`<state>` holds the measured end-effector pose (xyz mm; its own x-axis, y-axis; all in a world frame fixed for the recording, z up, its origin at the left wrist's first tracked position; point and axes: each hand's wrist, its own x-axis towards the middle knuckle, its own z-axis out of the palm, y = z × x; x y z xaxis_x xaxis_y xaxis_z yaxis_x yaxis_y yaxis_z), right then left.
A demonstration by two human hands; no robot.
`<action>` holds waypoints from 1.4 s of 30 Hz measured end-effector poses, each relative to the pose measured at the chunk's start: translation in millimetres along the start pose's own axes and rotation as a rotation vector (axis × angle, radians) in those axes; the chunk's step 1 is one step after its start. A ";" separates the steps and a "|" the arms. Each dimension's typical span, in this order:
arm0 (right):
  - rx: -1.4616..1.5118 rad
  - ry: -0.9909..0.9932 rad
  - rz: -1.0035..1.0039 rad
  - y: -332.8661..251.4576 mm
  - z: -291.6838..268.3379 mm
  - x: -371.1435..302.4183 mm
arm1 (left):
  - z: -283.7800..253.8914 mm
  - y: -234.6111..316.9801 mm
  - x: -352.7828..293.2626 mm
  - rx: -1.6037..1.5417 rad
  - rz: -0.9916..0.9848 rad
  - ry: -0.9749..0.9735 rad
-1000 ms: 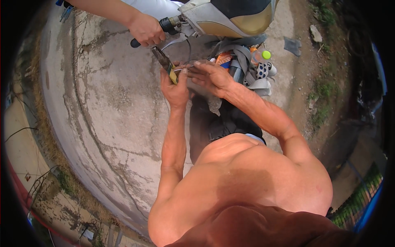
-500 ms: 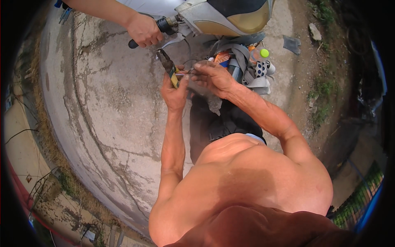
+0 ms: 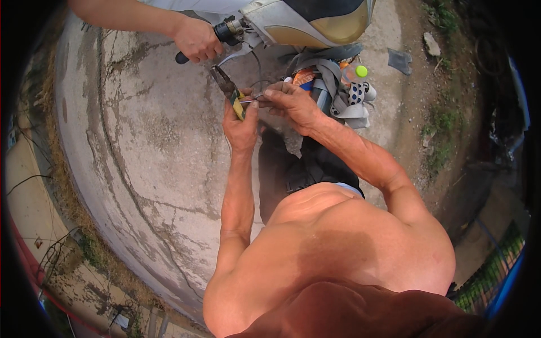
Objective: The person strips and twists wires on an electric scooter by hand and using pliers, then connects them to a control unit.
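My left hand (image 3: 242, 130) is closed around a pair of pliers (image 3: 226, 85) with yellow-and-black handles, the jaws pointing up and away to the left. A short pale piece, like a bared wire, spans from its thumb toward my right hand (image 3: 295, 105). The right fingers are pinched on a thin dark cable (image 3: 260, 66) that curves down from the handlebar area. The cable's exact end is hidden among the fingers. Beyond my hands, another person's hand (image 3: 198, 40) grips the black handlebar grip (image 3: 227, 32), close to a silver brake lever (image 3: 238, 54).
A scooter with a white-and-gold body panel (image 3: 296, 29) stands ahead. On its footboard side lie grey straps (image 3: 332, 79), a clear bottle with a green cap (image 3: 361, 71) and an orange packet (image 3: 304, 76). Cracked concrete (image 3: 158, 129) spreads to the left; dirt and weeds (image 3: 442, 146) border the right.
Both my hands keep their hold and have shifted only slightly. The cable's loop shows more clearly above my fingers. The other person's hand stays on the grip.
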<state>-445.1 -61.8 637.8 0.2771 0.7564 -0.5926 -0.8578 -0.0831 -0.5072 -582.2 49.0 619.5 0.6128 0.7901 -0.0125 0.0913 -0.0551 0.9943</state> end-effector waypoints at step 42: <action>-1.279 -0.047 -0.690 -16.5 11.3 24.3 | -14.1 0.3 7.7 0.073 -0.082 0.083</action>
<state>-429.1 -34.7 638.9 0.4312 0.9023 0.0029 0.4088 -0.1925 -0.8921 -588.5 63.6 621.3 0.5339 0.8416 -0.0819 0.1974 -0.0299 0.9799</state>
